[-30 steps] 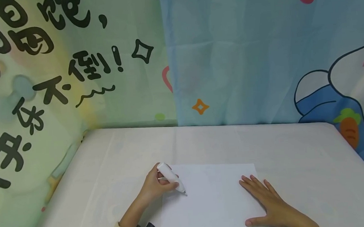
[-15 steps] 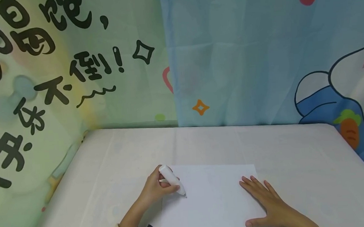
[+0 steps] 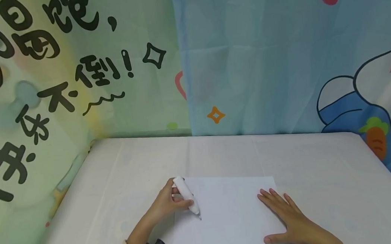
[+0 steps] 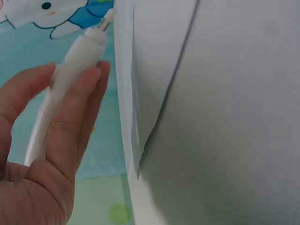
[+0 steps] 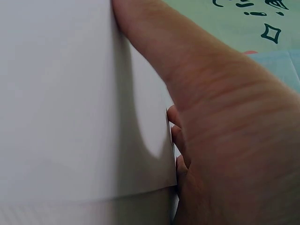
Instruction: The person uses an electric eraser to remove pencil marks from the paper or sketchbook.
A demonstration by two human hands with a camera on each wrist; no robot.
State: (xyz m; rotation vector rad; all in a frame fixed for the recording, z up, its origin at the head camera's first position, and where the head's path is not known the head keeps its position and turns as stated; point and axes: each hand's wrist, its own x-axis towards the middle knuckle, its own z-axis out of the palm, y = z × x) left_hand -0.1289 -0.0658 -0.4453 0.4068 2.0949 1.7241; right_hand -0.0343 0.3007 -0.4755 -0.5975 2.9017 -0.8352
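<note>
Gripping white pen (image 3: 187, 195) | left hand (image 3: 167, 204) | backdrop (image 3: 78, 69) reads "不倒!"

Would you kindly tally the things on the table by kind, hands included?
White pen: 1
White sheet of paper: 1
Hands: 2, the left hand gripping the pen, the right hand resting flat on the paper
Total: 4

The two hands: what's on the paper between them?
Only bare white paper shows between the left hand, gripping the pen, and the right hand, in the head view.
</note>
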